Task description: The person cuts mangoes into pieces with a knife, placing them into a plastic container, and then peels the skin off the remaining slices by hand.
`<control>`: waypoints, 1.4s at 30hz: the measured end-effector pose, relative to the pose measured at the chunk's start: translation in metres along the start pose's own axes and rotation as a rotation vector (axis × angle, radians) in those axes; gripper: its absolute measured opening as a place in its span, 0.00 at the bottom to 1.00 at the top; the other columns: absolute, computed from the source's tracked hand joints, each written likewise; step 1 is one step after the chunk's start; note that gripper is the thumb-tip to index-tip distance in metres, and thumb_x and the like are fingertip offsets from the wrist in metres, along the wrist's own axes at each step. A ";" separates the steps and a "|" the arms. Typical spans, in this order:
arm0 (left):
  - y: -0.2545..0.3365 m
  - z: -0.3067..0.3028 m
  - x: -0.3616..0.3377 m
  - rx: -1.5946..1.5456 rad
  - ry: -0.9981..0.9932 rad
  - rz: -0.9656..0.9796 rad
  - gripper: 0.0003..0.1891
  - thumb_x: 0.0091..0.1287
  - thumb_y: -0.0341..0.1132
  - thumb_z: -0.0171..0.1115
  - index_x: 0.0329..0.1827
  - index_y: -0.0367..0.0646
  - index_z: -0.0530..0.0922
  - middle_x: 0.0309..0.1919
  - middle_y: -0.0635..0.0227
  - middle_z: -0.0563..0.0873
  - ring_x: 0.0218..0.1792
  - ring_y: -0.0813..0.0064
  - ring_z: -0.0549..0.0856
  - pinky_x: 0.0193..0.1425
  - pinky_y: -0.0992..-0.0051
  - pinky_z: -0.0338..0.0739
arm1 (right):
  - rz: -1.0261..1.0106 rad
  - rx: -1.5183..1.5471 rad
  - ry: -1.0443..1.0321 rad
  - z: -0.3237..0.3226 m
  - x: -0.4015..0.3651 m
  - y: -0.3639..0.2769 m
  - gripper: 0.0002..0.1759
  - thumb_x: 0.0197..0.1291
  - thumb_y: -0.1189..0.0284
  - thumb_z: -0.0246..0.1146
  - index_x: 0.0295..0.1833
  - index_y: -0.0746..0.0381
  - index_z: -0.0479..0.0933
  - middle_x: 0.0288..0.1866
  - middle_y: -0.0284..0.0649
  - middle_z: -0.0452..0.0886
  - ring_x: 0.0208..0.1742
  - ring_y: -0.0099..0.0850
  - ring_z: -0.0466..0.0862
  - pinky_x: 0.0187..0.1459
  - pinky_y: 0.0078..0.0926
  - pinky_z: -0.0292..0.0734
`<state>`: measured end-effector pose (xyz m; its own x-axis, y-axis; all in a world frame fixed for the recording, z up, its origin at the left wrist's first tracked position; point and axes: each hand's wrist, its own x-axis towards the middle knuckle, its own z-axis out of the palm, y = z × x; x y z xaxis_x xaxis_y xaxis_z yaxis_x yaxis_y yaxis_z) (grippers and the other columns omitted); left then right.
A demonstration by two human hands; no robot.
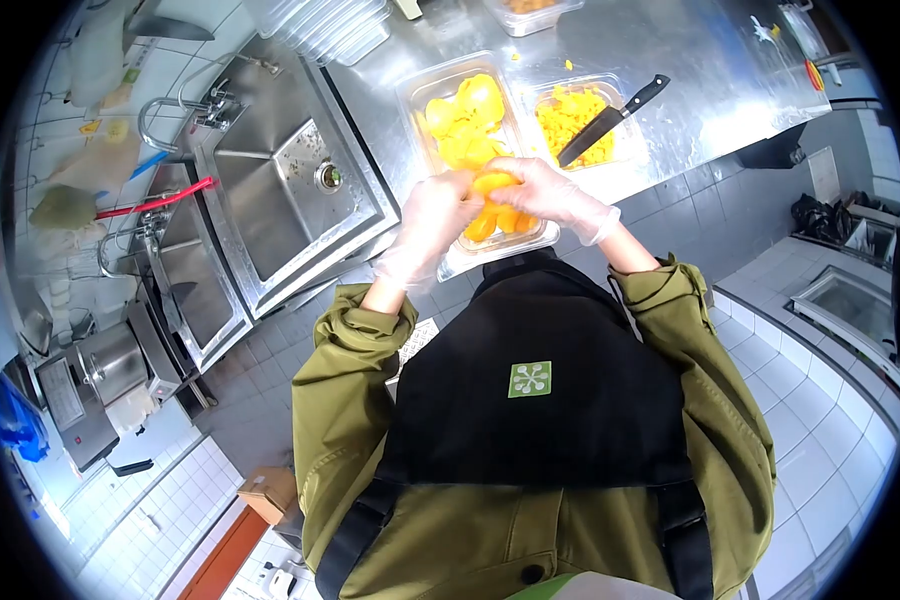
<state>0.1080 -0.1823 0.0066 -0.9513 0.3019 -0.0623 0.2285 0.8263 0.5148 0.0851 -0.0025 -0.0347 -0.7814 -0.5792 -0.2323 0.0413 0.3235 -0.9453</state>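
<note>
My left hand (432, 222) and my right hand (553, 194), both in clear gloves, meet over a clear plastic tub (410, 112). Between them they grip a yellow-orange piece of fruit that looks like mango (494, 181), fingers curled around it. Large peeled mango pieces (480, 98) fill the far part of the tub, and smaller orange pieces (497, 224) lie below my hands at its near end. To the right, a second clear tub (542, 88) holds diced mango (570, 118). A black-handled knife (610, 122) rests across that tub, blade over the dice.
A steel counter (690, 80) carries both tubs. To the left is a sink basin (260, 210) with a faucet (165, 115) and a red-handled hose (155, 200). Stacked clear containers (325, 25) stand at the back, near another tub (532, 15) of orange pieces.
</note>
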 end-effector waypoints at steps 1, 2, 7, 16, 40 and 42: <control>0.002 0.000 0.000 -0.012 -0.004 -0.010 0.07 0.54 0.35 0.58 0.32 0.43 0.79 0.28 0.57 0.82 0.31 0.54 0.82 0.36 0.62 0.77 | 0.013 0.011 -0.015 -0.004 -0.001 -0.004 0.19 0.57 0.70 0.61 0.55 0.63 0.73 0.48 0.45 0.79 0.51 0.37 0.79 0.52 0.28 0.73; 0.004 0.000 0.000 -0.024 -0.007 -0.022 0.07 0.54 0.35 0.58 0.32 0.43 0.79 0.27 0.57 0.82 0.30 0.54 0.82 0.36 0.62 0.77 | 0.026 0.021 -0.030 -0.007 -0.002 -0.007 0.19 0.57 0.71 0.62 0.55 0.63 0.73 0.48 0.45 0.79 0.51 0.37 0.79 0.52 0.29 0.73; 0.009 -0.005 0.002 -0.268 -0.162 -0.160 0.11 0.55 0.31 0.56 0.40 0.39 0.81 0.26 0.55 0.84 0.32 0.61 0.85 0.38 0.69 0.78 | 0.000 0.072 -0.121 -0.020 -0.003 -0.006 0.18 0.57 0.73 0.62 0.53 0.64 0.74 0.46 0.44 0.79 0.49 0.34 0.78 0.51 0.27 0.72; 0.016 0.000 -0.005 -0.470 -0.052 -0.284 0.12 0.60 0.31 0.51 0.41 0.36 0.79 0.23 0.56 0.84 0.27 0.67 0.86 0.36 0.73 0.78 | 0.074 0.893 0.187 -0.020 0.001 -0.004 0.16 0.58 0.75 0.60 0.53 0.64 0.71 0.46 0.38 0.77 0.47 0.26 0.77 0.47 0.22 0.74; 0.029 0.027 0.003 -0.805 0.275 -0.077 0.09 0.62 0.36 0.55 0.35 0.38 0.77 0.29 0.67 0.80 0.31 0.74 0.79 0.36 0.75 0.73 | -0.021 1.482 0.115 -0.006 -0.014 -0.022 0.28 0.60 0.72 0.57 0.65 0.64 0.59 0.60 0.42 0.70 0.60 0.35 0.71 0.59 0.34 0.69; 0.035 0.015 0.005 -0.436 0.227 -0.017 0.06 0.59 0.34 0.56 0.32 0.39 0.76 0.27 0.63 0.79 0.29 0.68 0.81 0.33 0.73 0.73 | -0.096 1.407 0.151 -0.003 -0.018 -0.031 0.28 0.58 0.74 0.58 0.65 0.63 0.60 0.59 0.42 0.71 0.60 0.34 0.72 0.58 0.32 0.71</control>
<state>0.1141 -0.1450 0.0118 -0.9864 0.1384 0.0892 0.1506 0.5394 0.8285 0.0962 -0.0001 -0.0010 -0.8709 -0.4427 -0.2133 0.4911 -0.7676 -0.4118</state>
